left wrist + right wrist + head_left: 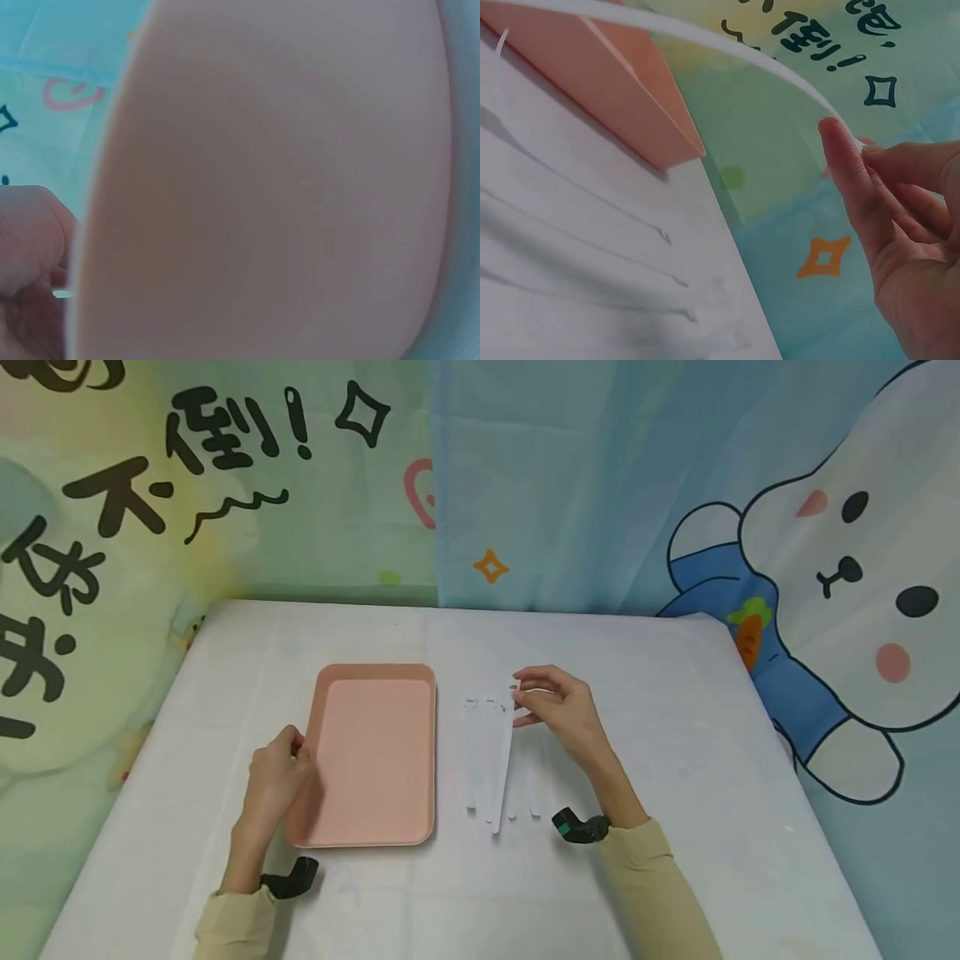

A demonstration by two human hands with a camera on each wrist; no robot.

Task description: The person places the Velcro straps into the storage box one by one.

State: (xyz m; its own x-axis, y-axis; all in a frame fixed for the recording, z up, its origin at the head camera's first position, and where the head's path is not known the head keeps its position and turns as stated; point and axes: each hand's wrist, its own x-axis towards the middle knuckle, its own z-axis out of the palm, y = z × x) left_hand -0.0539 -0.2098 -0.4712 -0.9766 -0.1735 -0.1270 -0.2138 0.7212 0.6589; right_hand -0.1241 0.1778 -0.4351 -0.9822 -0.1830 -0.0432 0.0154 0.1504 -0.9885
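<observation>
Pink and rectangular with rounded corners, the tray [367, 760] is set on the white surface [420, 910], left of the middle. Its left rim is held by the left-hand grip [276, 783], whose fingers are seen bent at the edge; most of the fingertips are hidden in the head view, and in the left wrist view the near part of the tray is blurred.

One narrow white strip [503, 772] is pinched at its far end between the thumb and forefinger of the right-hand grip [566, 714]. A bend along its length is recorded in the right wrist view, the held end being raised off the surface. Whether its near end is in contact with the surface cannot be told.

Several similar loose strips [470, 768] are laid lengthwise on the surface, just to the right of the tray, side by side and partly beneath the held one.

A black device is worn at each wrist, and both arms are covered by beige sleeves [660, 893]. Behind the surface, a printed cloth backdrop [555, 485] is hung, on which a white cartoon animal and a carrot are shown.
</observation>
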